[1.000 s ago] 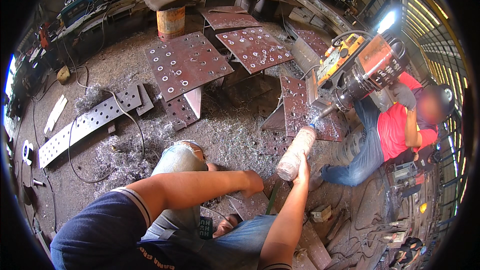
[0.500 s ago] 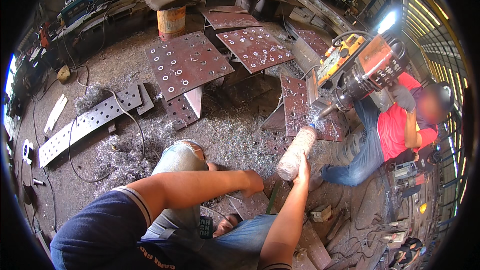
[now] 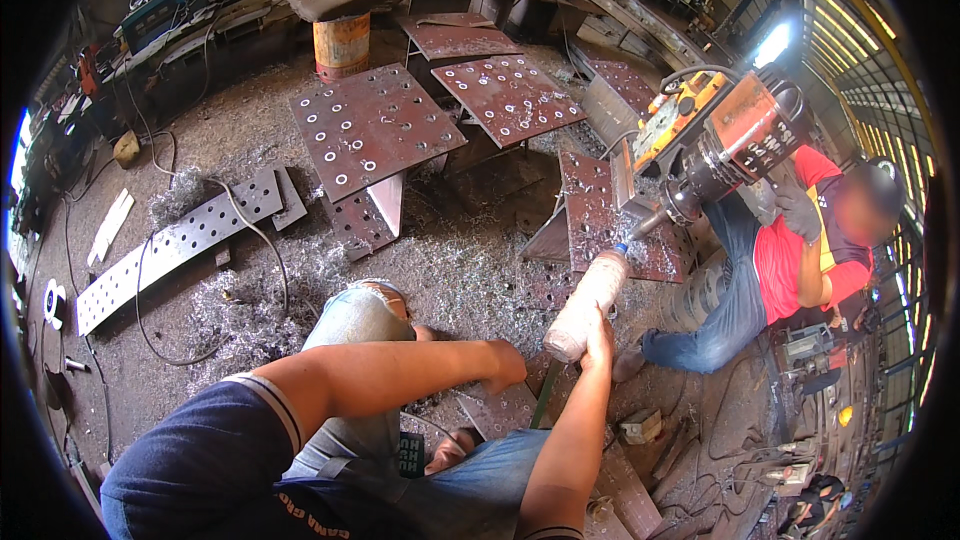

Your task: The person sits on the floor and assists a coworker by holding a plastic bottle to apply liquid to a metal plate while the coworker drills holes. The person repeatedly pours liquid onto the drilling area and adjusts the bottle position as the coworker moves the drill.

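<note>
My right hand (image 3: 598, 342) is closed around a cloudy plastic bottle (image 3: 588, 305), which tilts up and away. Its blue-capped tip (image 3: 621, 249) is close to the cutter (image 3: 648, 226) of an orange, black and yellow magnetic drill (image 3: 735, 135). The drill stands on a drilled reddish-brown steel plate (image 3: 590, 202) strewn with metal shavings. My left hand (image 3: 506, 367) is curled near my knees, its fingertips out of sight; whether it holds anything is hidden. A co-worker in a red shirt (image 3: 790, 275) sits behind the drill, a gloved hand (image 3: 798, 212) beside it.
Drilled brown plates (image 3: 375, 130) stand ahead on supports. A long perforated grey strip (image 3: 180, 250) lies at left, with a cable (image 3: 262, 230) looping over it. Curly shavings (image 3: 250, 325) cover the floor. A padded stool (image 3: 342, 40) stands farther back. Cables and tools lie at lower right.
My right hand has shifted the bottle slightly left, its tip staying by the cutter. The co-worker's gloved hand has dropped slightly and the co-worker has leaned a little. My left hand stays put.
</note>
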Demonstrator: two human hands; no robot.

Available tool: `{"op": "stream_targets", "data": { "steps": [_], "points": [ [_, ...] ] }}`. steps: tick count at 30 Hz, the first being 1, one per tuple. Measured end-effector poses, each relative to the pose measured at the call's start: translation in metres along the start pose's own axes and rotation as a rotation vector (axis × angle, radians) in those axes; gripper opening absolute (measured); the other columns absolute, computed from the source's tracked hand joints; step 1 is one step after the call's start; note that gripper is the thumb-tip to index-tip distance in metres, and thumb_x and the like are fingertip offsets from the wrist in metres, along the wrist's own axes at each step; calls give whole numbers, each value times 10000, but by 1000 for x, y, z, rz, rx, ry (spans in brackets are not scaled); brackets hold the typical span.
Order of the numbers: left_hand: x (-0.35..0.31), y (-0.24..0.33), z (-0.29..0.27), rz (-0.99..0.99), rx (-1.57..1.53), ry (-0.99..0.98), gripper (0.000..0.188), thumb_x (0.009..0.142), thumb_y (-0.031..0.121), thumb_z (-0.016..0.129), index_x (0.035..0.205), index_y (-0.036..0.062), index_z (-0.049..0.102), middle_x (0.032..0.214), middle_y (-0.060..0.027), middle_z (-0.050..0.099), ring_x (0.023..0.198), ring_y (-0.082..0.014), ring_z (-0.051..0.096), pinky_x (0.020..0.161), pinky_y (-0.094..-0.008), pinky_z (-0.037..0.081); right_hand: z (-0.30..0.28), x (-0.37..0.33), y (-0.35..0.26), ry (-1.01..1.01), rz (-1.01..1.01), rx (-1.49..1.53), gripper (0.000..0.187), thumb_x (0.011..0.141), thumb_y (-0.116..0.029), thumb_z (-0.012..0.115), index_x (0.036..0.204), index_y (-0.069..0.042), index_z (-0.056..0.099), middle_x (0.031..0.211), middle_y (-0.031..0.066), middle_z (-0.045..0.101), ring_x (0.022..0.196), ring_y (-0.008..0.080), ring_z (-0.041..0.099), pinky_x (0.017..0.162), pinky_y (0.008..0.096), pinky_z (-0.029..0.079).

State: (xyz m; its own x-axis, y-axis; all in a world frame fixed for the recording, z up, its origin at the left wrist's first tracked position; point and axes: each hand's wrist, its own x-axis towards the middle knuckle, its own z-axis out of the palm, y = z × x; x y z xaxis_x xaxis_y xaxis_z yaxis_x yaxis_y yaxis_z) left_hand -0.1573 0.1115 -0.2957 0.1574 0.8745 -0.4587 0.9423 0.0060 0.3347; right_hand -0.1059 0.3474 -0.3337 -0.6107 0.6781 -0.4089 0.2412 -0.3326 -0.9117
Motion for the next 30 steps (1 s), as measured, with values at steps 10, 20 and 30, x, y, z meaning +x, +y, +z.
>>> {"op": "stream_targets", "data": {
  "steps": [10, 20, 30],
  "points": [
    [-13, -4, -4, -57, -13, 45, 304, 728, 206, 750, 997, 69, 782, 1011, -144, 758, 945, -341, 726, 797, -460, 572, 5, -17, 14, 142, -341, -132, 579, 884, -262, 773, 1322, 52, 560, 1218, 156, 665, 1068, 242, 652, 925, 375, 509],
    [-39, -28, 2, -170, 7, 174, 235, 749, 203, 725, 923, 56, 782, 966, -155, 756, 924, -354, 722, 773, -468, 571, -10, -87, -12, 417, -743, -11, 579, 867, -105, 775, 1340, 50, 479, 1264, 167, 603, 1141, 256, 605, 973, 374, 508],
    [-63, -29, 2, -220, -24, 239, 272, 768, 241, 676, 985, 101, 761, 1040, -159, 742, 1008, -360, 702, 845, -472, 562, -92, -173, 1, 566, -746, -80, 801, 715, -120, 830, 1385, 51, 425, 1327, 205, 561, 1210, 305, 567, 1045, 428, 453]
  ]
}}
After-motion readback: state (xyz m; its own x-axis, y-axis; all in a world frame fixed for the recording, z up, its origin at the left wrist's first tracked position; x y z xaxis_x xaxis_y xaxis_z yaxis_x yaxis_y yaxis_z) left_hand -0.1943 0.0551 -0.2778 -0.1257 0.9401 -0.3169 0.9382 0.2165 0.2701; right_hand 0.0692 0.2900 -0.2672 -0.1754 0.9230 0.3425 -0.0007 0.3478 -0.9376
